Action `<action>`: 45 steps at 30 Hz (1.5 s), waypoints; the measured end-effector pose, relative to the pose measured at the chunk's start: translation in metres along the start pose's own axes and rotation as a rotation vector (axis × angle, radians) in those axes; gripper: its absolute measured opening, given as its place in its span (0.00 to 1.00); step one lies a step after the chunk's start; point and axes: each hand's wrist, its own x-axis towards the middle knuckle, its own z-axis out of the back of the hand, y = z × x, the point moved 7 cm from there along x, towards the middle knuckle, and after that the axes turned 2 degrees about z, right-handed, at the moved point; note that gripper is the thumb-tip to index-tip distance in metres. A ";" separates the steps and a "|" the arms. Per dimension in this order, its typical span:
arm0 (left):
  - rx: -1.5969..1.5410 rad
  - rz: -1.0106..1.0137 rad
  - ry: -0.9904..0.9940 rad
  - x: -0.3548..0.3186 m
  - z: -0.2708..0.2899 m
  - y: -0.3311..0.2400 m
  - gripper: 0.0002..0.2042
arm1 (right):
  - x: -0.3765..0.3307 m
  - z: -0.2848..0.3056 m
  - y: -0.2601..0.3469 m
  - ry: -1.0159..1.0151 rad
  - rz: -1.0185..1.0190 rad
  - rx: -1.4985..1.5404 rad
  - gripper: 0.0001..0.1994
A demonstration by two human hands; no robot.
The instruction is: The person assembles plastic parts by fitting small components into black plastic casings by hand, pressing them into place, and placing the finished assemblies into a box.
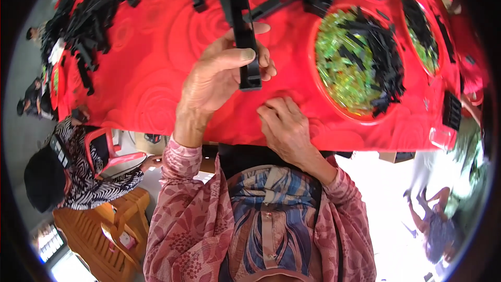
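My left hand is raised over the red tablecloth, closed round a long black plastic strip. The thumb presses on its near face, with the fingers behind. One end of the strip points toward me; the other reaches toward the far side of the table. Lower and to the right, my right hand rests at the table's near edge with its fingers curled in. Its fingertips are hidden, so whatever they hold, if anything, does not show.
Right of my hands stands a red bowl of small green translucent pieces and black pieces. A second such bowl is farther right. Black strips lie heaped along the far side and left. A person sits at left.
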 end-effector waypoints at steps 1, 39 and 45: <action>-0.017 0.022 0.025 0.006 -0.012 0.002 0.28 | 0.000 0.000 -0.003 -0.002 -0.027 -0.025 0.12; -0.232 0.024 -0.055 0.063 0.022 0.046 0.25 | 0.064 0.084 -0.073 -0.063 -0.379 -0.650 0.14; -0.145 -0.003 -0.050 0.063 0.027 0.047 0.24 | 0.057 0.084 -0.072 -0.097 -0.363 -0.614 0.14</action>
